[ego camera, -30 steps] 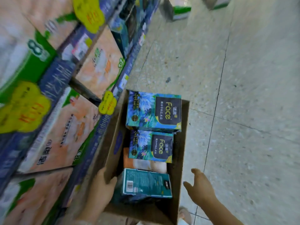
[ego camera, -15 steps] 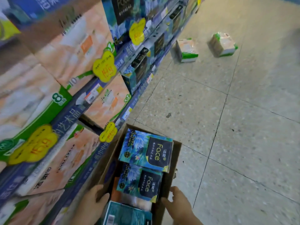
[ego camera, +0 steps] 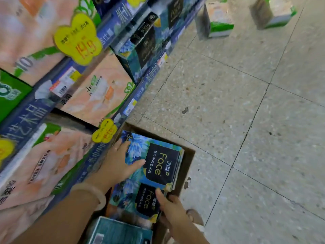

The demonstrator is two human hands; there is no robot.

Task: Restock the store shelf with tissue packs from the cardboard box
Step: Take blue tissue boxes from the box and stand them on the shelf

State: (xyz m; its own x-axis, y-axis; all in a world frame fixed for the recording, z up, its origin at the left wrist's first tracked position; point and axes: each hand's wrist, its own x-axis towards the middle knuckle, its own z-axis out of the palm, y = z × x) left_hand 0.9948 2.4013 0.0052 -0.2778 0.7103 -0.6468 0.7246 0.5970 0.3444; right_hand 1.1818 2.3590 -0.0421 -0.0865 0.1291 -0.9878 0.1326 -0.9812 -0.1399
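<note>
An open cardboard box (ego camera: 189,155) stands on the floor against the bottom shelf. Inside it, a blue floral "Face" tissue pack (ego camera: 158,161) lies on top, a second one (ego camera: 140,199) sits lower and nearer, and a teal pack (ego camera: 119,233) is nearest. My left hand (ego camera: 117,164) rests on the left part of the top pack, its fingers reaching the pack's far left edge and its thumb spread across the top. My right hand (ego camera: 172,208) grips the box's right wall, with the thumb inside against the lower pack.
The store shelf (ego camera: 146,80) runs along the left, with peach tissue packs (ego camera: 98,95), dark blue packs (ego camera: 140,48) and yellow price tags (ego camera: 77,39). A dark gap (ego camera: 70,118) opens above the lowest peach packs. Two green-and-white packs (ego camera: 218,18) (ego camera: 274,13) stand on the tiled floor beyond.
My left hand left the box's near left wall and moved forward onto the top blue pack. My right hand came onto the box's right wall. The view tilted up along the shelf.
</note>
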